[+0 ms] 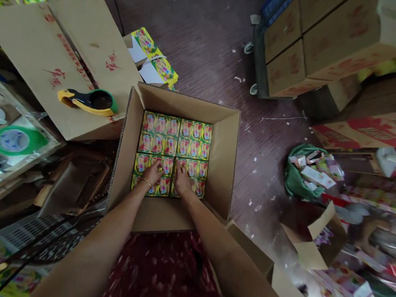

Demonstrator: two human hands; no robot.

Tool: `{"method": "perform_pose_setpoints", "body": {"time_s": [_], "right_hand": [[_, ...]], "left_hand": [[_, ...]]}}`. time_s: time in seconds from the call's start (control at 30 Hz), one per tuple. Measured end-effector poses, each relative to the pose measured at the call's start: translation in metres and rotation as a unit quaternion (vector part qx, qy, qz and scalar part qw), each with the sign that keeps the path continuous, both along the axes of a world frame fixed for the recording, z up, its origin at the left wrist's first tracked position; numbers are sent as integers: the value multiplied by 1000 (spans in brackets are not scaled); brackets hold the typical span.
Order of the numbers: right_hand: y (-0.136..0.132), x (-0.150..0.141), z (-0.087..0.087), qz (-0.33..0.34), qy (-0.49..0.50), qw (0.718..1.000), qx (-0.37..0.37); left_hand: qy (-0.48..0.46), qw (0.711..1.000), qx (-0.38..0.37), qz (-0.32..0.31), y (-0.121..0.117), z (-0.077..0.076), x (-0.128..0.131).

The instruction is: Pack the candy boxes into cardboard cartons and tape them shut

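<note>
- Currently, head view: a deep, open, brown corrugated-cardboard carton (222, 168) stands before the person, holding 4 blocks of small yellow-green printed packs (159, 141) in a 2 x 2 layout.
- Left hand (154, 172), gold bangle (146, 181) at the wrist: fingers curled on top of the lower-left block. Cannot tell whether a pack is pinched or merely touched.
- Right hand (183, 179): fingers lie on the lower-right block, beside the seam between the 2 lower blocks. Grip here also unclear; fingertips partly hidden.
- Risk 1: pressing unevenly near that seam might tip 1 block or leave it proud of its neighbour.
- Risk 2: hooking fingertips under an edge could crease or tear the printed wrapping.
- Risk 3: bare room along the carton's right wall may let the right-hand blocks drift sideways if pushed outward.
- Risk 4: the bangle could snag on a pack edge.
- Risk 5: a yellow-and-black handheld tape dispenser (86, 100) sits near the edge of a closed tan cardboard carton (87, 36); a bump from the left arm might knock it off.
</note>
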State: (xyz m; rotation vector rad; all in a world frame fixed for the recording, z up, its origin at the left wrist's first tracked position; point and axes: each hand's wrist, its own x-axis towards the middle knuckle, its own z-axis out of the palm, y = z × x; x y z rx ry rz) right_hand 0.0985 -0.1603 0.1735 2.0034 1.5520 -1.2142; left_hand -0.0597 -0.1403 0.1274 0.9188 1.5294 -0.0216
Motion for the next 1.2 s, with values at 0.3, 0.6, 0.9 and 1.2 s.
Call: {"method": "perform_pose_setpoints", "body": {"time_s": [0.3, 0.6, 0.9, 1.2], "right_hand": [[10, -2, -2, -26, -26, 999, 13], [15, -4, 6, -34, -44, 998, 5], [16, -7, 8, -25, -57, 998, -4], [2, -25, 5, -41, -99, 994, 26]], "left_hand": [[-43, 998, -27, 33, 1, -1, -5], [-54, 996, -39, 54, 2, -1, -6], [-49, 997, -49, 46, 6, 3, -6], [-49, 997, -43, 43, 4, 2, -7]]}}
